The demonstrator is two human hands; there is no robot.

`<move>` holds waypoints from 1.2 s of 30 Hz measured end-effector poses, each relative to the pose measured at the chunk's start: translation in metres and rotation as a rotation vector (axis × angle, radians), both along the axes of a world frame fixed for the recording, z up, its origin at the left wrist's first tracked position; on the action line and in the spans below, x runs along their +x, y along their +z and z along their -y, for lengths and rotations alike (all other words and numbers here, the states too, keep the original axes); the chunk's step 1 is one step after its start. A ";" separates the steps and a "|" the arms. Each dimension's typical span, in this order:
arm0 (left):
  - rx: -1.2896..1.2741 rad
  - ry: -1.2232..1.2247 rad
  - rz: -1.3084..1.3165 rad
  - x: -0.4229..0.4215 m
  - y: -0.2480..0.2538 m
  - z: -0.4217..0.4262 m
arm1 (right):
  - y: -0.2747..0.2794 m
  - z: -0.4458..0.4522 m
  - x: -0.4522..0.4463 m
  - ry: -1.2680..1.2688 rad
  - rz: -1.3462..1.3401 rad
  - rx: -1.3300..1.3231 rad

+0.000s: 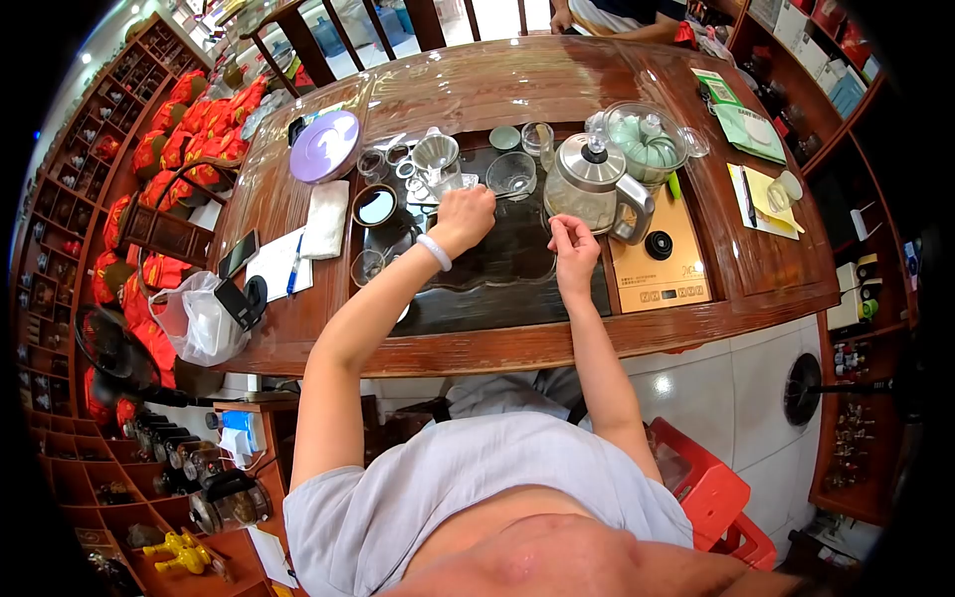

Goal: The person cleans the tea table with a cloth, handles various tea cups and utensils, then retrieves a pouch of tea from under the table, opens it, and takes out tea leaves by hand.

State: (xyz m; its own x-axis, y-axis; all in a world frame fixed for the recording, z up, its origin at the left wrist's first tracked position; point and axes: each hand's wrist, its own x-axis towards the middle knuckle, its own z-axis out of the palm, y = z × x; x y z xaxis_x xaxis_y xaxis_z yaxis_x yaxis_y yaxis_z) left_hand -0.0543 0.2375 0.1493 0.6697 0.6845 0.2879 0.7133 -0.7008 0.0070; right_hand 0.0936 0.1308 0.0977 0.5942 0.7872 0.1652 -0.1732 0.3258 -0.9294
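Note:
My left hand [466, 217], with a pale bangle on its wrist, is closed around a thin dark stick-like tool [514, 194]. The tool's end reaches right, by a clear glass cup [511, 173] on the dark tea tray [477, 308]. Just left of that hand is a strainer [436, 153] on a glass vessel. My right hand [574, 247] has its fingers pinched together in front of a glass kettle [582, 189] with a steel lid; anything between the fingertips is too small to make out. A dark-filled bowl [375, 205] stands on the tray's left side.
A glass pot with green contents [647, 144] stands behind a gold hotplate panel [657, 261]. Leftward are a purple round box [325, 146], a white towel [324, 221], paper with a blue pen [294, 264] and a plastic bag [194, 318]. Another person's arm [637, 33] rests at the far edge.

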 end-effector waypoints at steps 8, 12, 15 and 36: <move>0.075 -0.106 -0.229 0.018 -0.003 -0.018 | -0.005 -0.003 -0.002 0.015 0.042 -0.045; 0.096 -0.092 -0.212 0.018 -0.010 -0.021 | -0.005 -0.004 -0.003 0.027 0.036 -0.052; 0.100 -0.049 -0.143 0.011 -0.010 -0.011 | -0.006 -0.004 -0.003 0.057 0.034 -0.058; 0.093 0.634 0.608 -0.260 -0.033 0.105 | -0.027 -0.169 -0.073 0.450 0.592 0.006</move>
State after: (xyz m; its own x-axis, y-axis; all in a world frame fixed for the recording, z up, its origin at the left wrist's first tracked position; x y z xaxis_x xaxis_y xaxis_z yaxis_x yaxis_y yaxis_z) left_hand -0.3147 0.1326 0.1161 -0.1152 0.8313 0.5438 0.8591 -0.1915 0.4747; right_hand 0.0209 0.3001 0.0704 0.0250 0.9315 0.3628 0.2383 0.3469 -0.9071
